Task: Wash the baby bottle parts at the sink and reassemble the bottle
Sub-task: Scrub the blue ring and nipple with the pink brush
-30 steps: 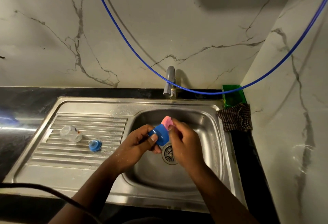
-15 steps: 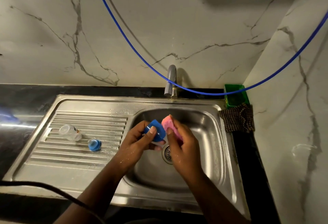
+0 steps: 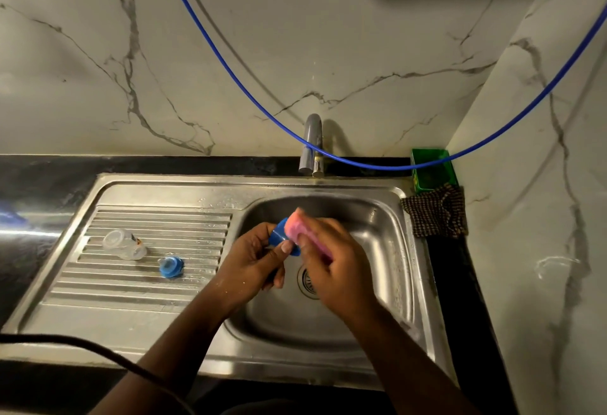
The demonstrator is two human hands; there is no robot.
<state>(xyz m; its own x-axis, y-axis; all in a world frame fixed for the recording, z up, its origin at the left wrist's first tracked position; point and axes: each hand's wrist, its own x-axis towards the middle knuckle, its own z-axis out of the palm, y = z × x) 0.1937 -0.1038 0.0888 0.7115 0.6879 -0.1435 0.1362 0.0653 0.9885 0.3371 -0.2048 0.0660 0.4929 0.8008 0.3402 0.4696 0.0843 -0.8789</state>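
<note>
Operator body: two bare forearms and hands, no garments or accessories visible.

Both forearms enter from the lower edge of the head view and are uncovered along their whole visible length; no sleeve edge, cuff, glove, watch, ring or bracelet shows on either. The left hand [image 3: 254, 258] carries small pale specks, droplets or suds, across its back and wrist. The right hand [image 3: 331, 263] is slightly blurred, so fine surface detail cannot be read. Short, unpainted nails show on the left thumb and on the right fingertips [image 3: 297, 214].
</note>
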